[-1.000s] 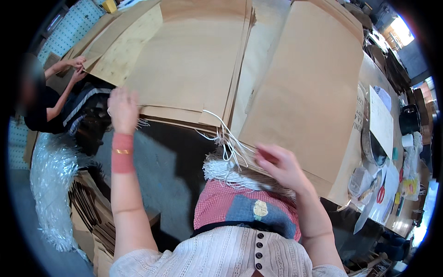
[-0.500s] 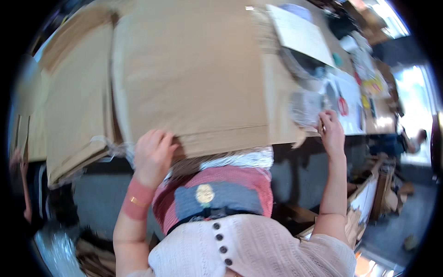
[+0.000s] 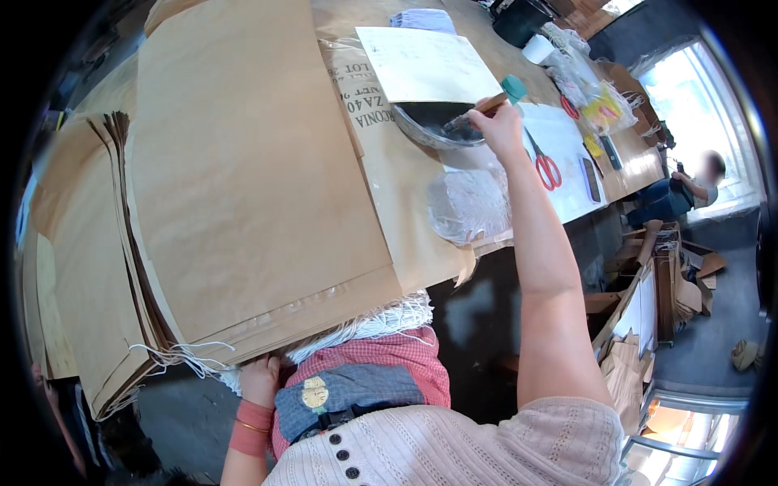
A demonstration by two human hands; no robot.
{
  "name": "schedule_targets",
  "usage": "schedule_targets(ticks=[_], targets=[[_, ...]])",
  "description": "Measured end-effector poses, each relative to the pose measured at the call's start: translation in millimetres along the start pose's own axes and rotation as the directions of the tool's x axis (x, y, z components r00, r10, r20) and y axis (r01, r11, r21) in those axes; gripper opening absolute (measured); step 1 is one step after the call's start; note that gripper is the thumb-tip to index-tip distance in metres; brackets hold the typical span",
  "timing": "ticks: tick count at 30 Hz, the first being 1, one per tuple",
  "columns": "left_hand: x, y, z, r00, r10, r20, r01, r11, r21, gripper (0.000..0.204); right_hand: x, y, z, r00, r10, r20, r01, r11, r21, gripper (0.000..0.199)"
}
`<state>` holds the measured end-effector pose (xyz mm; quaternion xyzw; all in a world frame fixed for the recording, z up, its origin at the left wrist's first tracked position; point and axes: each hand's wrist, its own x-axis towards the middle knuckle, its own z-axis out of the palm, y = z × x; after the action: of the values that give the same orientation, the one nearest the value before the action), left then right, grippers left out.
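**A:** ok so what's each hand doing here?

**B:** right hand (image 3: 501, 128) is stretched out toward the far right part of the table (image 3: 421, 235), fingers closed around a brush (image 3: 478, 112) with a wooden handle. The brush end sits in a dark bowl (image 3: 433, 127) just left of the hand, at the bowl's right rim.

**A:** and the left?

**B:** left hand (image 3: 259, 381) is down at the near edge, tucked under the stack of big brown paper sacks (image 3: 243, 178), right by the white strings (image 3: 365, 324) hanging off it. Looks curled on the stack's underside, but I can't tell if it's actually gripping anything.

**A:** other stuff nearby?

**B:** white sheet of paper (image 3: 425, 63) partly over the bowl, red-handled scissors (image 3: 545, 164) just right of the hand, and a clear plastic bag (image 3: 470, 204) nearer the table's front edge.
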<state>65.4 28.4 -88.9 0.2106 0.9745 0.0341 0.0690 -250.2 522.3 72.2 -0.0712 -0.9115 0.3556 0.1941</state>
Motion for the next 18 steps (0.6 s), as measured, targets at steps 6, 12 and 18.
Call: schedule_targets(ticks=[6,12,18], targets=[[-10.5,5.1,-24.6,0.958,-0.024,-0.286,-0.048,0.969,-0.242,0.008,-4.0,-31.8,-26.9,0.993,0.022,-0.118,-0.004,0.988,0.151,0.027],[-4.6,18.8,-57.8,0.964,-0.005,-0.266,-0.089,0.937,-0.339,0.009,27.8,-12.4,-14.4,0.991,0.061,0.12,-0.03,0.97,-0.243,0.041],[-31.9,22.5,-58.0,0.907,-0.421,0.009,0.273,0.571,-0.774,0.01,40.5,-81.3,-35.0,0.999,0.048,0.006,-0.043,0.93,-0.365,0.043]])
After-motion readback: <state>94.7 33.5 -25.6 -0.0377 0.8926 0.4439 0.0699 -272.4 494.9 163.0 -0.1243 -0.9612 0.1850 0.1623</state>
